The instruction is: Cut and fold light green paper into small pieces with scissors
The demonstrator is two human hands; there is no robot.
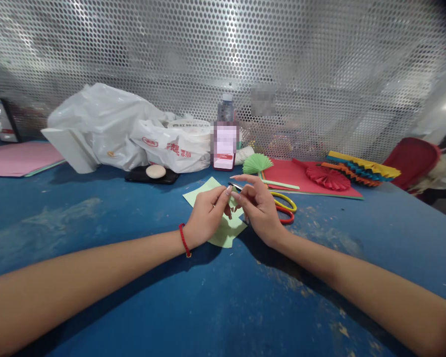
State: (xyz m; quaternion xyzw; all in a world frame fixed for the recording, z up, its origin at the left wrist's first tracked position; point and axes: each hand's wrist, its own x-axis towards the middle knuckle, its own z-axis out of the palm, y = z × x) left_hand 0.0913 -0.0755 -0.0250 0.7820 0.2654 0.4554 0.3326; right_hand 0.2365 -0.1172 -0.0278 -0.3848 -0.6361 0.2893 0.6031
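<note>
My left hand [205, 214], with a red cord bracelet at its wrist, pinches a small light green paper piece [233, 199] between thumb and fingers. From the other side my right hand [263, 212] closes its thumb and fingers on the same piece, partly hiding it. Beneath both hands lie light green paper pieces [228, 232] on the blue table [193, 307]. Scissors [293, 202] with yellow and red handles show behind my right hand, which covers their middle; a blade tip pokes out near its fingertips.
A phone [224, 148] leans on a bottle [226, 106] at the back. White plastic bags [107, 129] stand left of it, behind a black phone [134, 175] bearing a pale round object [155, 171]. To the right are a green paper fan [257, 163], red sheets [282, 171] and folded paper [364, 166].
</note>
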